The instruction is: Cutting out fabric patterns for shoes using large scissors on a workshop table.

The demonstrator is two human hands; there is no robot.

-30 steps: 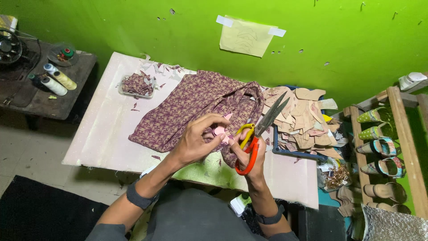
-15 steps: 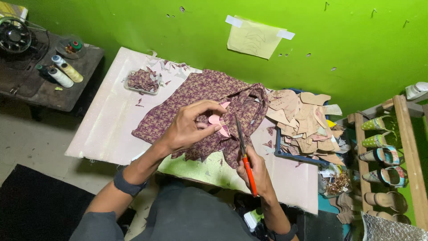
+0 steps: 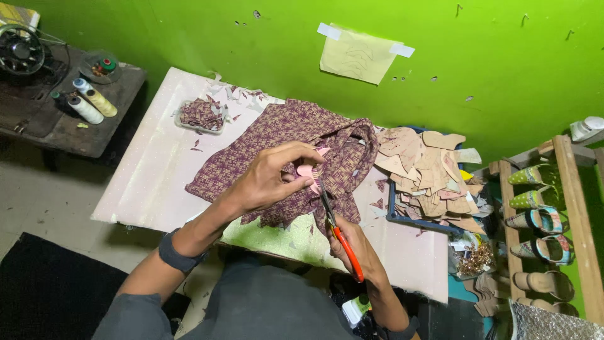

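My left hand (image 3: 267,179) pinches a small pink cut-out piece (image 3: 309,170) together with the purple patterned fabric (image 3: 286,135) that lies spread on the pale table (image 3: 148,167). My right hand (image 3: 352,249) grips orange-handled scissors (image 3: 336,226), whose blades point up toward the pink piece and meet it at its lower edge. The scissor blades look nearly closed.
A small tray of fabric scraps (image 3: 201,115) sits at the table's far left. A blue tray heaped with tan cut-outs (image 3: 428,170) lies to the right. Thread spools (image 3: 91,104) rest on a dark side table. Shoes stand on a wooden rack (image 3: 541,220). A paper pattern (image 3: 358,55) is taped to the green wall.
The scissors have swung from tilted right with blades apart to upright and nearly closed at the pink piece. My right hand dropped lower toward my body. The left hand stays on the fabric.
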